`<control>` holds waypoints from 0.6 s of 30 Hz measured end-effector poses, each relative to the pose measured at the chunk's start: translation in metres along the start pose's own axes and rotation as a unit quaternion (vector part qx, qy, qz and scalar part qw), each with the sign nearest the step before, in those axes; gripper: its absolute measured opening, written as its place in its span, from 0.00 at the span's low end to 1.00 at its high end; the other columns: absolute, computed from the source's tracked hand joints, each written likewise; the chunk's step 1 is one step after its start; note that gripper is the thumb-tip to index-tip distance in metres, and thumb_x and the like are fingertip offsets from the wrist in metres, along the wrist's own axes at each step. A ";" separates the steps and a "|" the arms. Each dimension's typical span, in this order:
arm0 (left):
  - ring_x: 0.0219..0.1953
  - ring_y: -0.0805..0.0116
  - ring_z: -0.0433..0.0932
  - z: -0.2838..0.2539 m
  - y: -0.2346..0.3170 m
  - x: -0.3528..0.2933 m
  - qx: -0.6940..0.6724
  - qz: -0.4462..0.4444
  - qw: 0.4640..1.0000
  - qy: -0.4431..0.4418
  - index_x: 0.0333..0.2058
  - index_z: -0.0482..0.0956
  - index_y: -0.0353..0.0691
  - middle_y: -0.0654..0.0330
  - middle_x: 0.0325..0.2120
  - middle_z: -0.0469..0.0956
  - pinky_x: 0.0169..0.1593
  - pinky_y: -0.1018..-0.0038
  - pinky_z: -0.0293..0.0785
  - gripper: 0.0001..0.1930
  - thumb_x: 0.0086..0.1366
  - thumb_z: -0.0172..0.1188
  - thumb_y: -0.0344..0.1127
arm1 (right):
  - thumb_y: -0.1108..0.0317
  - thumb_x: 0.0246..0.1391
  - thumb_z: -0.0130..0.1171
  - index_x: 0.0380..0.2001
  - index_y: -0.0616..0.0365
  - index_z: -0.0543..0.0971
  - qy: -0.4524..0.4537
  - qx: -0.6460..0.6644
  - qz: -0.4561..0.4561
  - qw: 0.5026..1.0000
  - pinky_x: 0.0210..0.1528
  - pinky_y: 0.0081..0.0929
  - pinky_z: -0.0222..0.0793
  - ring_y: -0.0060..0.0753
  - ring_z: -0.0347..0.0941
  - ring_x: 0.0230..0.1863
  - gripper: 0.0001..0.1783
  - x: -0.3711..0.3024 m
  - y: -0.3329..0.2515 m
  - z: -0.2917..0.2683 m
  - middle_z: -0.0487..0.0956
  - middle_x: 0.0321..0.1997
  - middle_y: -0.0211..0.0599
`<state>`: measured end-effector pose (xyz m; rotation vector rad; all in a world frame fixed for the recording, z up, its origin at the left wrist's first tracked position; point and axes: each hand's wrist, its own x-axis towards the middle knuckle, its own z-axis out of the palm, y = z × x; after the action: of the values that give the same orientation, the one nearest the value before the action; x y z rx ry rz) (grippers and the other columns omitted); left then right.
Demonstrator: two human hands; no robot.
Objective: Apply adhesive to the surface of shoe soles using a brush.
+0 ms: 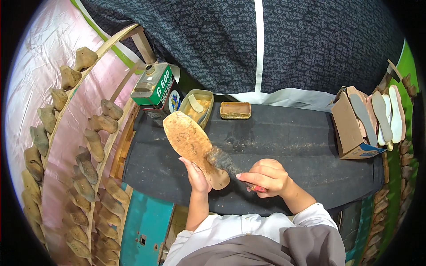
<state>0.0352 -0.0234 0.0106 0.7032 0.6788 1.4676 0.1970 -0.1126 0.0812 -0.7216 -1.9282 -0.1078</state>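
Observation:
My left hand [197, 178] is closed on a tan shoe insole [187, 135], holding it up at a slant above the black-covered table. The insole's upturned face looks mottled, with pen marks on it. In my right hand [270, 177] is a brush [227, 163] with a red handle, gripped between thumb and fingers. Its dark, caked bristles lie against the right edge of the insole, near its narrow middle. My left fingers are mostly hidden beneath the insole.
Beyond the insole stand a green-and-white metal can [153, 95], a plastic tub [209, 98] and a small rectangular dish [235, 116] with brownish contents. A cardboard box [349, 128] of insoles [382, 116] sits at the table's [293, 142] right end. Racks of wooden shoe lasts [103, 123] flank both sides.

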 end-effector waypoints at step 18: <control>0.42 0.60 0.74 -0.003 0.005 0.011 -0.027 -0.002 0.998 -0.049 0.56 0.59 0.40 0.54 0.44 0.71 0.44 0.64 0.72 0.34 0.66 0.26 0.63 | 0.74 0.28 0.61 0.36 0.62 0.78 -0.036 0.010 -0.002 0.999 0.21 0.25 0.65 0.31 0.70 0.22 0.23 -0.007 -0.001 0.003 0.72 0.23 0.32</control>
<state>0.0295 -0.0125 0.0124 0.7267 0.5647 1.4330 0.1962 -0.1150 0.0735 -0.7159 -1.9974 -0.0660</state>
